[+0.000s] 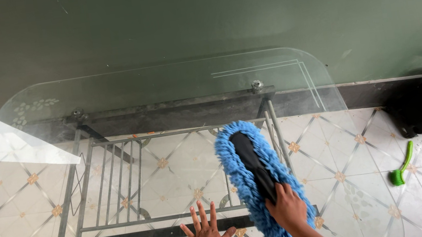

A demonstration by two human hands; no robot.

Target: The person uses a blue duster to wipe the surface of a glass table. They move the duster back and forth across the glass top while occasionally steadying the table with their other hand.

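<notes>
Gripping the soft, light blue microfibre duster (256,178) by its black handle, my right hand (288,208) held firm; my left hand (205,236) lay spread flat on the slick, fragile glass desk (161,87).

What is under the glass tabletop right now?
Through the glass tabletop a grey metal frame with a slatted rack shows, and patterned floor tiles below. The blue duster and both hands cover part of the frame's right side.
</notes>
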